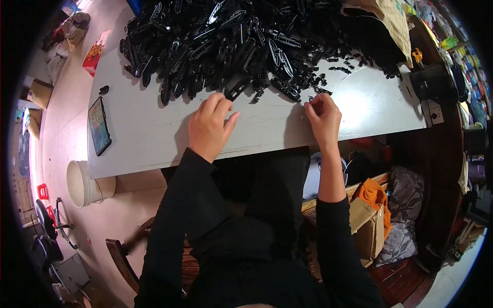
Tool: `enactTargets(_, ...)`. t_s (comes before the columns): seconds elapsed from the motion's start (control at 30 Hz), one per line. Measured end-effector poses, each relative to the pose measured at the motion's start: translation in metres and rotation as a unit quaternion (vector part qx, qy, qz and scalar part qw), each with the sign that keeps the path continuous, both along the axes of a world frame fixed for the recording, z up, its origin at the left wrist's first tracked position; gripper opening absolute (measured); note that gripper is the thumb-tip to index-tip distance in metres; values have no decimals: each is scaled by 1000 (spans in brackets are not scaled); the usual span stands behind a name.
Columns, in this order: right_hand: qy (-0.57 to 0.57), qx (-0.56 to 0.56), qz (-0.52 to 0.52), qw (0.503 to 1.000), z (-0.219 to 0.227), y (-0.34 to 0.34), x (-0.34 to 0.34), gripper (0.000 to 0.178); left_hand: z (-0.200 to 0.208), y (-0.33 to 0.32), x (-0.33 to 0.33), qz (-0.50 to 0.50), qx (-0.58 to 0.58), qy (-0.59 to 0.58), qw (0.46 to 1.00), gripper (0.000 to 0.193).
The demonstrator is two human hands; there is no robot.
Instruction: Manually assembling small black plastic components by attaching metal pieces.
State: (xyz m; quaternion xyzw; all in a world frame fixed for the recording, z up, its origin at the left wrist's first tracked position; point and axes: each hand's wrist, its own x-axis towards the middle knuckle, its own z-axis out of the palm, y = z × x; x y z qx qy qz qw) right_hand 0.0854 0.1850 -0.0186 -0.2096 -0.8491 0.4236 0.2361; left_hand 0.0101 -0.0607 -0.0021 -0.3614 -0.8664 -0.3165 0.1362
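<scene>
A large heap of black plastic parts (205, 56), many of them long and slotted, covers the far side of the white table (154, 128). My left hand (209, 128) is at the heap's near edge, fingers curled downward and thumb held apart. Its fingertips meet or nearly meet a slotted black part (238, 89); I cannot tell which. Farther right, my right hand (325, 120) is closed in a pinch just above the tabletop. Tiny dark bits show by its fingertips, but what it pinches is hidden. Small black link-like pieces (319, 81) lie scattered just beyond it.
A phone (99, 126) lies at the table's left end, with a white bucket (84, 184) below on the floor. An open brown sack (385, 23) is at the far right. Cardboard and orange cloth (374, 196) sit on a wooden bench right of my legs.
</scene>
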Motion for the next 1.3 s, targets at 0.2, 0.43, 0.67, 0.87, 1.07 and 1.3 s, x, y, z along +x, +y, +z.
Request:
enactTargets(0.2, 24, -428, 125, 895, 11, -56, 14, 9, 0, -4, -5, 121, -26, -71, 990, 35)
enactTargets(0.43, -33, -593, 207, 777, 15, -107, 8, 10, -11, -37, -9, 100, 254, -355, 894, 33)
enactTargets(0.67, -39, -622, 215, 752, 18, -130, 7, 11, 13, -39, 14, 61, 439, -448, 776, 33)
enactTargets(0.87, -19, -572, 225, 789, 31, -137, 13, 9, 30, -43, 42, -11, 409, -521, 749, 33)
enactTargets(1.07, -36, -548, 219, 807, 48, -151, 14, 10, 26, -39, 58, -14, 380, -497, 780, 45)
enactTargets(1.3, 6, -567, 192, 801, 39, -151, 31, 11, 17, -32, 70, -60, 276, -332, 900, 52)
